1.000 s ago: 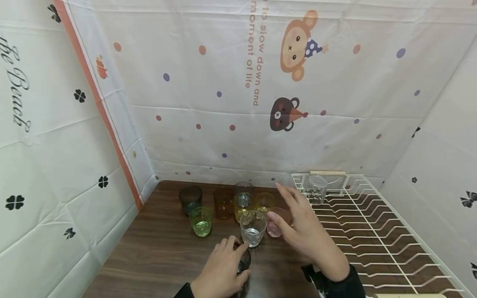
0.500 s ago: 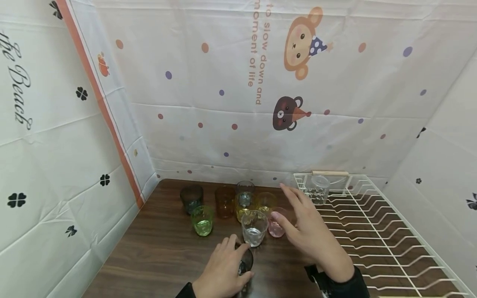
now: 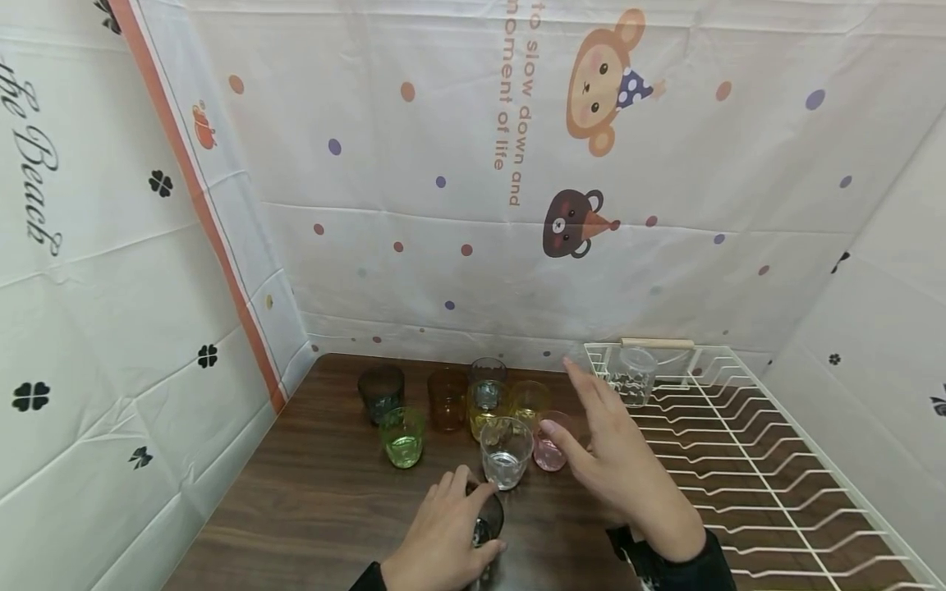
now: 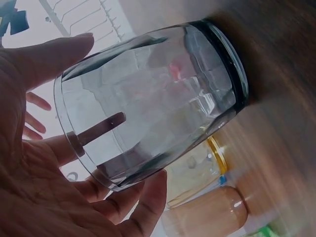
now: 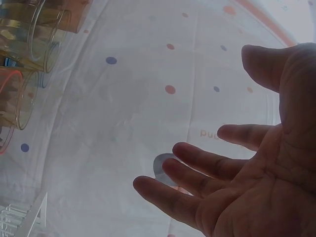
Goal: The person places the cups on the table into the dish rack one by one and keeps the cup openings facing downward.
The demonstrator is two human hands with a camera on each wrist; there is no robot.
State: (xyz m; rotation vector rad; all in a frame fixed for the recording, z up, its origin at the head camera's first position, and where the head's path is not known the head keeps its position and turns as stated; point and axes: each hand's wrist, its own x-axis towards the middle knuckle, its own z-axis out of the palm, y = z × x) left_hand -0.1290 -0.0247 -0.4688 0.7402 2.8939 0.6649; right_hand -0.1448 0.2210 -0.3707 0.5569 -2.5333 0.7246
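Note:
In the head view my left hand (image 3: 447, 529) holds a grey-tinted drinking glass (image 3: 489, 519) near the table's front. The left wrist view shows thumb and fingers round the rim end of that glass (image 4: 153, 103), its base towards the wood. My right hand (image 3: 621, 464) hovers with nothing in it, fingers extended and spread, beside the pink glass (image 3: 549, 451). Just beyond the left hand stands a clear glass (image 3: 506, 458). Behind and left are green (image 3: 402, 443), amber (image 3: 447, 402), dark (image 3: 380, 394) and yellow (image 3: 530, 402) glasses.
A white wire dish rack (image 3: 739, 447) fills the right side of the dark wooden table (image 3: 318, 492). One clear glass (image 3: 633, 379) sits at its far left corner. Patterned cloth (image 3: 355, 271) hangs behind and at both sides.
The head view has shifted slightly. Both hands keep nearly the same pose, the left still holding the grey glass and the right still raised with nothing in it.

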